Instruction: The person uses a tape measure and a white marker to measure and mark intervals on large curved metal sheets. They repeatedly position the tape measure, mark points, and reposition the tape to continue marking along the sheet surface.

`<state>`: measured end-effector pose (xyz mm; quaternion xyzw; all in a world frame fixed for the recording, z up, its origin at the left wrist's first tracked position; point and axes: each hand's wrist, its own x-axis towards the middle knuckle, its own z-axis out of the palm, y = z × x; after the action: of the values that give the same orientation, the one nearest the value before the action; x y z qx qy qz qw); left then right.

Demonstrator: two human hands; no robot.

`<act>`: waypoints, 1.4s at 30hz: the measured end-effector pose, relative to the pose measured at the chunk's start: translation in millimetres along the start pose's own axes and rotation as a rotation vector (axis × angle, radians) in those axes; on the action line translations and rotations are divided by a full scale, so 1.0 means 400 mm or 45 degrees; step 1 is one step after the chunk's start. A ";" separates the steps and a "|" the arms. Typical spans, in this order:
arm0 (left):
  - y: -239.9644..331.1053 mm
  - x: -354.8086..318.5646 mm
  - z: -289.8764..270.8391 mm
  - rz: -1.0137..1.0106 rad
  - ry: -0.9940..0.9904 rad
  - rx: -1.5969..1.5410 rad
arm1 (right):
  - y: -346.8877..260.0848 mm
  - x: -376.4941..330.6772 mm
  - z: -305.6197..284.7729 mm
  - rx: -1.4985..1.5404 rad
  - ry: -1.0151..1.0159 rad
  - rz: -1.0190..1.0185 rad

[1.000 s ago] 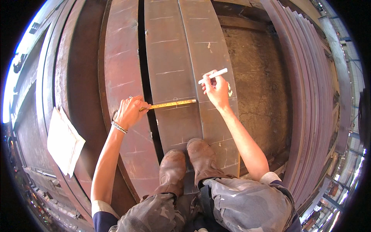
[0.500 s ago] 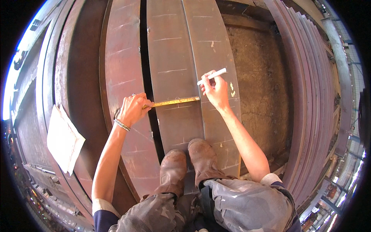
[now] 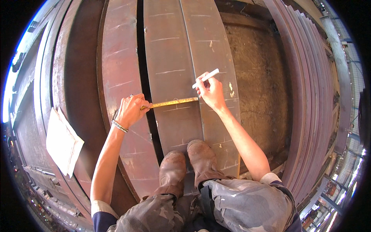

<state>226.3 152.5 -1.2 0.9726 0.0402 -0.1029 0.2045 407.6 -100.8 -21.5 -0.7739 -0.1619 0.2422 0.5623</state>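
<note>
Compared with half a second ago, the right hand (image 3: 211, 93) sits a little farther left, and the white pen (image 3: 211, 75) in its fingers slants more steeply. This brings the pen's lower end closer to the line of the tape's free end, over the right edge of the middle steel strip (image 3: 166, 54); whether it touches the metal is hard to tell from above. The left hand (image 3: 132, 110) matches its earlier pose, pinching the yellow tape measure (image 3: 174, 103) over the right edge of the reddish strip (image 3: 118, 65). The right hand is closed around the pen in a writing grip.

The tape is narrow and dark-ticked, drawn straight, and rises slightly toward the right. It crosses the middle strip from its left edge to its right edge, where the free end stops beside the right strip (image 3: 220, 127). Thin white lines (image 3: 170, 72) mark the steel above and below it.
</note>
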 end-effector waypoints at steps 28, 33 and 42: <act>0.003 0.009 -0.002 0.014 -0.040 0.007 | 0.020 0.042 -0.001 -0.341 -0.389 0.134; 0.002 0.012 0.000 -0.018 -0.056 0.005 | 0.055 0.067 0.003 -0.449 -0.481 0.136; 0.011 0.013 -0.005 -0.029 -0.056 0.022 | 0.053 0.072 0.001 -0.473 -0.525 0.117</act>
<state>232.2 149.5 1.1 0.9713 0.0460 -0.1270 0.1958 431.1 -92.0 -47.3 -0.8046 -0.2793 0.3861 0.3543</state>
